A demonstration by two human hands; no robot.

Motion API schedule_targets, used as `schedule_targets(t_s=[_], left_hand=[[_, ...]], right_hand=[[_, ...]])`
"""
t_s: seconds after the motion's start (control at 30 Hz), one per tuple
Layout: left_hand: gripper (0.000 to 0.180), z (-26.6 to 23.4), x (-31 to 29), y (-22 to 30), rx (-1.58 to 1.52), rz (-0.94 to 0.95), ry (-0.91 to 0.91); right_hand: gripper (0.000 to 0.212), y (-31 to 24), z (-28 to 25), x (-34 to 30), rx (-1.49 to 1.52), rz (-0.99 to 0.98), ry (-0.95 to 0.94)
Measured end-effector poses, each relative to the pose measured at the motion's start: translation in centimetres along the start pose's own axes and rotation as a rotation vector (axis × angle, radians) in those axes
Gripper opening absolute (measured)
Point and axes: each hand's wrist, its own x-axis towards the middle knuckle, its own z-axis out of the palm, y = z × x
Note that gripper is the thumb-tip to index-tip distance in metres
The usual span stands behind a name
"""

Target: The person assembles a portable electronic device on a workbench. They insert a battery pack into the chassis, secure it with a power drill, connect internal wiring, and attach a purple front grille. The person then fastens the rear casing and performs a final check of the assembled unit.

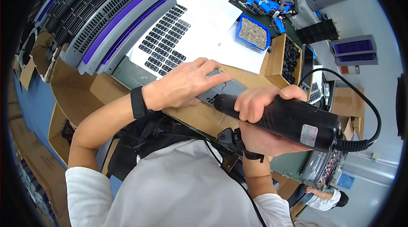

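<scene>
My right hand (261,105) is wrapped around a black electric screwdriver (299,120), which lies almost level and points left. Its front end meets a grey plastic housing (233,87) lying at the table's near edge. Over the left end of that housing, my left hand (182,83) is closed, thumb and fingers gripping it. The screwdriver's tip is hidden against the housing. Just beyond my left hand lies a white sheet with rows of black oval stickers (163,46). A blue tray (239,35) full of small screws stands on white paper farther back.
Grey housings with purple strips (123,31) are stacked at the left. A cardboard box (274,63) of black parts stands right of the tray. Blue-wrapped components (265,3) crowd the back. The screwdriver's cable (374,112) loops up on the right. A co-worker (325,197) is at lower right.
</scene>
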Motion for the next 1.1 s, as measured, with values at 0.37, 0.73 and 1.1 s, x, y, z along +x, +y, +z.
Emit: schedule_targets(t_s=[0.37,0.73,1.1], left_hand=[[0.086,0.6,0.0,-1.1,0.063,0.093,0.069],[0.078,0.5,0.0,-1.0,0.089,0.054,0.031],[0.074,-0.8,0.4,-0.5,0.026,0.065,0.034]], right_hand=[[0.067,1.5,0.8,0.0,-0.104,0.161,-0.05],[0.044,0.0,1.7,0.3,-0.163,0.35,-0.146],[0.016,2.1,-0.9,0.8,-0.214,0.154,-0.44]])
